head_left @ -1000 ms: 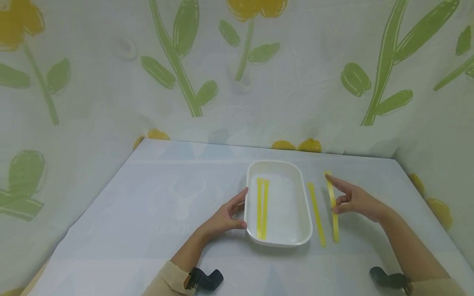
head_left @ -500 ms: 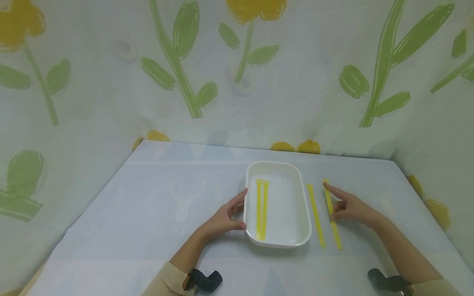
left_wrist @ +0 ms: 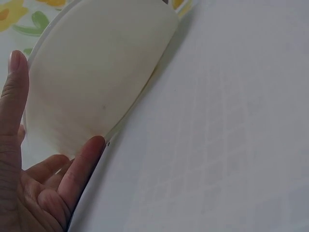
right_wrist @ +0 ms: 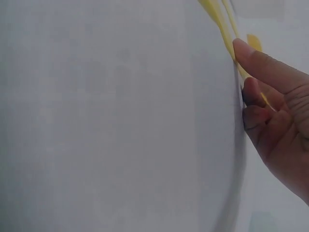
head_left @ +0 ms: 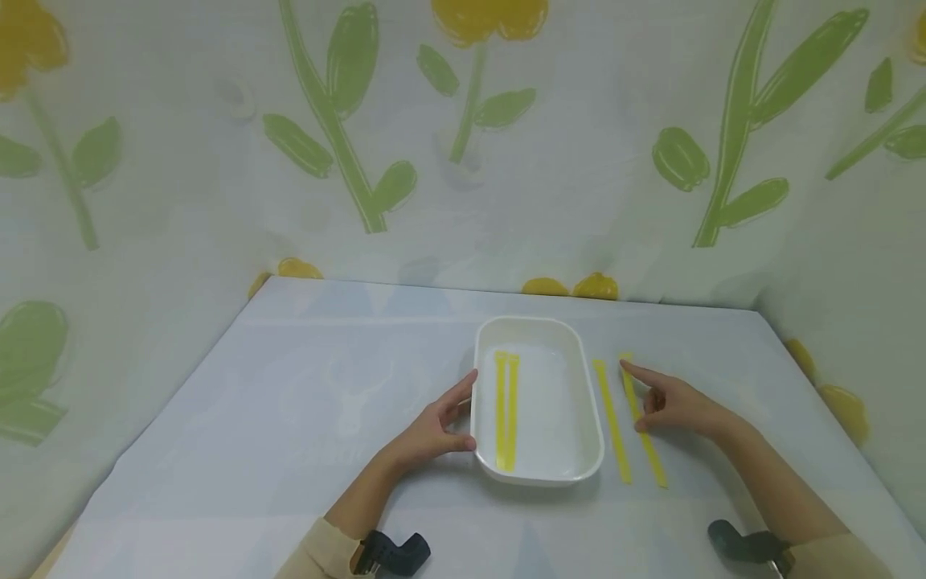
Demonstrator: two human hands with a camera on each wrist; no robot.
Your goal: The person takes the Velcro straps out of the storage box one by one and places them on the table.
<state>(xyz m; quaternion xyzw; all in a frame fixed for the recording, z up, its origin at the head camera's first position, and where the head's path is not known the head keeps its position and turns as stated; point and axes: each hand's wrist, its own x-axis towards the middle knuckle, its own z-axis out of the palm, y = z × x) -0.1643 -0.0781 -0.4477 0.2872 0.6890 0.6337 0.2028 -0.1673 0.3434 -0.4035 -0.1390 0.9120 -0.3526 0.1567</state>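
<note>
A white rectangular tray with rounded corners stands right of the table's middle, with two flat yellow strips side by side along its left half. My left hand rests against the tray's left side, thumb and forefinger spread at the rim; the left wrist view shows the other fingertips low by the outer wall. A third yellow strip lies right of the tray. Beside it, my right hand holds a fourth strip, forefinger stretched to its far end, thumb across its middle and the remaining fingers curled in.
The pale tabletop ends at a back edge against a white curtain printed with flowers and leaves. Each wrist carries a black camera mount, the left mount and the right mount.
The right hand has moved left and towards me with its strip, which now slants flatter on the table beside the third one. The left hand and tray have kept their places.
</note>
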